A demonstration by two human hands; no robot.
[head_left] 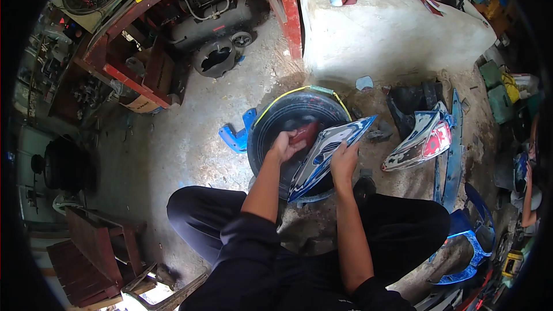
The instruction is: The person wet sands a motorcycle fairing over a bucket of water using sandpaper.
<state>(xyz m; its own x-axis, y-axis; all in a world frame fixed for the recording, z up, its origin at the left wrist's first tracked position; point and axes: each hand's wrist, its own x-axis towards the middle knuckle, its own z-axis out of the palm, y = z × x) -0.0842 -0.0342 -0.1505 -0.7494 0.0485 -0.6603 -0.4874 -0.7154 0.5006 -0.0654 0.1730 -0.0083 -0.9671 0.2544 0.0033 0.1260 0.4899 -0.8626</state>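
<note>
My left hand [283, 146] is closed around a dark red piece [306, 133], which looks like a sheet or pad; its exact kind is unclear. My right hand [344, 165] grips the right edge of a pointed fairing panel [347, 132], blue along its edges with grey and white worn patches. The panel is tilted over a round black tub [266, 118] with a yellow strip along its far rim. The red piece is over the tub, just left of the panel and close to its face.
A small blue plastic part [235, 135] lies left of the tub. To the right are a worn red-and-white fairing [423, 141], a long blue strip [451, 167] and a blue frame piece [469, 250]. A white low wall [386, 34] and an air compressor [213, 26] stand beyond.
</note>
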